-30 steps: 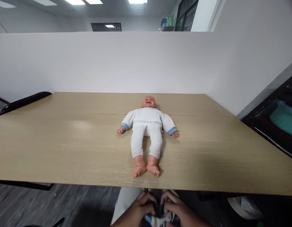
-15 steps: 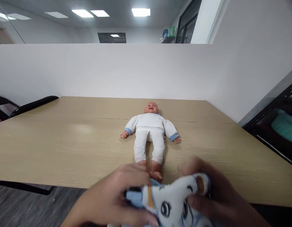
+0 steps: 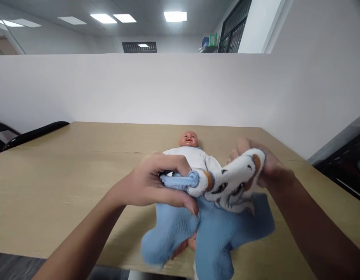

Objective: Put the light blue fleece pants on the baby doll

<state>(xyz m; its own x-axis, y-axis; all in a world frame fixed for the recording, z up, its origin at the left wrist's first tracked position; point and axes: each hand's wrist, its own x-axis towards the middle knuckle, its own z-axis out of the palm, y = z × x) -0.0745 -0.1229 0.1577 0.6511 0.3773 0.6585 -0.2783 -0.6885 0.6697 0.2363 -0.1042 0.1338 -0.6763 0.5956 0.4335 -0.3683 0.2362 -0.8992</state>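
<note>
A fuzzy light-blue baby garment (image 3: 215,229), with a white animal face and dark embroidered eyes at its upper part, hangs between my hands over the doll. My left hand (image 3: 156,181) pinches its upper left edge between thumb and fingers. On the other side my right hand (image 3: 263,161) grips the upper right corner, beside a brown patch. Behind the cloth the baby doll (image 3: 194,155) lies on its back in a white suit, head toward the wall. Its legs and most of its arms are hidden; a bit of foot shows between the garment's legs.
The doll lies on a wooden table (image 3: 66,186) that reaches a white wall (image 3: 139,89). A black chair (image 3: 37,134) stands at the left edge. To the right is a dark metal rack (image 3: 346,167).
Both hands have risen and moved forward from the table's near edge with the garment. Its blue legs now hang unfolded in front of the doll, covering its lower body.
</note>
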